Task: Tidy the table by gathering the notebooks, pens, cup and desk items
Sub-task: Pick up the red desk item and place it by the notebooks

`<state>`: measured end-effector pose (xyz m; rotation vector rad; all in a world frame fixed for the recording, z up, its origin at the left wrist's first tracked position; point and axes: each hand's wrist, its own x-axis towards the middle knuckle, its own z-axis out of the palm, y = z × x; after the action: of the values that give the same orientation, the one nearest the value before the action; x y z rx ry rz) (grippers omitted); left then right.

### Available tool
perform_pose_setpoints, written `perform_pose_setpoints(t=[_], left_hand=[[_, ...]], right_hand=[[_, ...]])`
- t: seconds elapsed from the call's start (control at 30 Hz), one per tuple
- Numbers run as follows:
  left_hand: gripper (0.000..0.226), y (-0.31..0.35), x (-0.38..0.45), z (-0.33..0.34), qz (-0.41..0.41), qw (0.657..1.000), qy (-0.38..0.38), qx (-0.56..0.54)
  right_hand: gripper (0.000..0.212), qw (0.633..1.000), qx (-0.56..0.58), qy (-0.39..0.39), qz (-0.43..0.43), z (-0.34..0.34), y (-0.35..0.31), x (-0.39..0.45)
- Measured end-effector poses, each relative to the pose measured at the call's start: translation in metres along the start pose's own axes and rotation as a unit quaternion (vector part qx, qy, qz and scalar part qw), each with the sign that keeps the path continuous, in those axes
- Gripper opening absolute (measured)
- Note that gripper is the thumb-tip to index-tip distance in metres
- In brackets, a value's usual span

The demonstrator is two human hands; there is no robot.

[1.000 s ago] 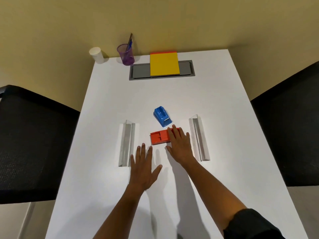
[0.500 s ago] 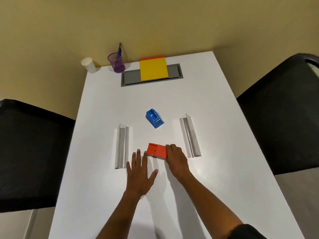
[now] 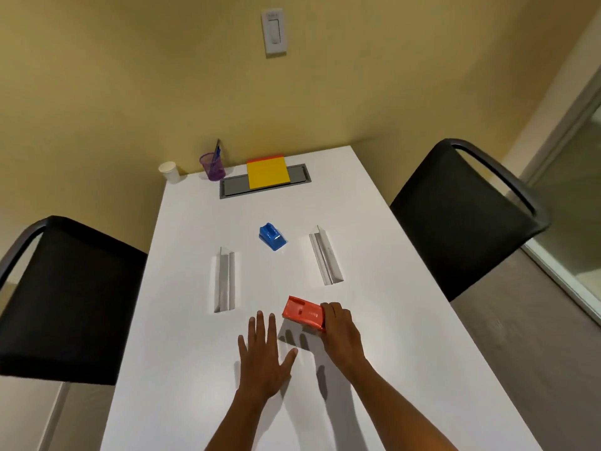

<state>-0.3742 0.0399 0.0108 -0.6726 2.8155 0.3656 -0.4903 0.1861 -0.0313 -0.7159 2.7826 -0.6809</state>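
Orange holder (image 3: 304, 314) gripped by right fingers (image 3: 332, 312)

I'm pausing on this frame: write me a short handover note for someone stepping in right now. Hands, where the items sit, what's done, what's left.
Right hand grips the orange holder at its near end, tilted, apparently lifted off the table.
Left hand lies flat, fingers spread, holding nothing.
Blue holder sits mid-table between two clear acrylic stands.
Done, by the look of it: yellow notebook stacked on an orange one at the far edge, pens in the purple cup, white paper cup beside it.
Left: place the orange holder, then gather the blue holder and both stands.
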Motion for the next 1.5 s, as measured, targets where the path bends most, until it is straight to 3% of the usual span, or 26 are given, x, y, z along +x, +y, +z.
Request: perform_pose_setpoints(t=[0.4, 0.67, 0.8, 1.1, 1.5], left_hand=[[0.106, 0.071, -0.144, 0.034, 0.096, 0.995, 0.015, 0.018], [0.111, 0.146, -0.183, 0.054, 0.149, 0.988, -0.001, 0.048], [0.094, 0.205, -0.192, 0.078, 0.191, 0.98, -0.011, 0.062], [0.087, 0.393, -0.211, 0.124, 0.262, 0.963, -0.019, 0.052], [0.086, 0.579, -0.209, 0.159, 0.305, 0.95, -0.024, 0.056]], right_hand=[[0.054, 0.993, -0.025, 0.09, 0.065, -0.062, 0.048, -0.197], [0.061, 0.98, -0.012, 0.133, 0.151, -0.107, 0.108, -0.277], [0.066, 0.968, -0.004, 0.153, 0.2, -0.134, 0.157, -0.309], [0.05, 0.949, -0.024, 0.18, 0.258, -0.218, 0.318, -0.379], [0.057, 0.939, -0.016, 0.169, 0.3, -0.311, 0.487, -0.406]])
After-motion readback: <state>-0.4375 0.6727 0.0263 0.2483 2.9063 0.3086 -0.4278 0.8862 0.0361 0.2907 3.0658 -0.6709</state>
